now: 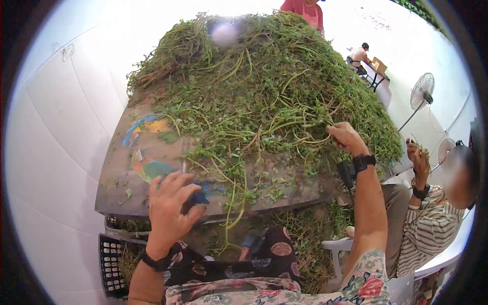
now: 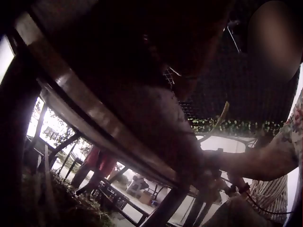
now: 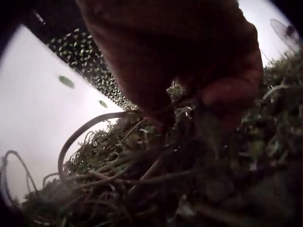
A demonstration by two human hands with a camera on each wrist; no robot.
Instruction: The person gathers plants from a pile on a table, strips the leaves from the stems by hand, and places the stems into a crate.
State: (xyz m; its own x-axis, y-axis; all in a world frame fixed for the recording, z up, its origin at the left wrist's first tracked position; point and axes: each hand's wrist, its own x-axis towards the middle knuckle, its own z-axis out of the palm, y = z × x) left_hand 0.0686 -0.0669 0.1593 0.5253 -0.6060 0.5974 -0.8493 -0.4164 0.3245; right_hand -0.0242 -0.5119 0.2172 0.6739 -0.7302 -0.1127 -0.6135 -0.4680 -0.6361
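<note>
Heaped over the table [image 1: 119, 178] is a big pile of leafy green plants [image 1: 284, 76] with long stems. At the pile's right side, my right hand [image 1: 348, 137] pinches a green stem between thumb and fingers; in the right wrist view a stem [image 3: 71, 139] loops out from under this hand [image 3: 180, 52]. My left hand [image 1: 170, 208] hovers near the table's front edge with its fingers spread and loosely bent, nothing held. Close to its right, several long stems [image 1: 239, 198] trail over the edge. The left wrist view is dark and mostly shows the table's underside.
Below the front left corner stands a black plastic crate [image 1: 108, 269]. More plants [image 1: 320, 229] lie under the table. A person in a striped shirt [image 1: 429, 223] sits at the right, near a standing fan [image 1: 422, 92]. Another person in pink [image 1: 309, 12] is behind the pile.
</note>
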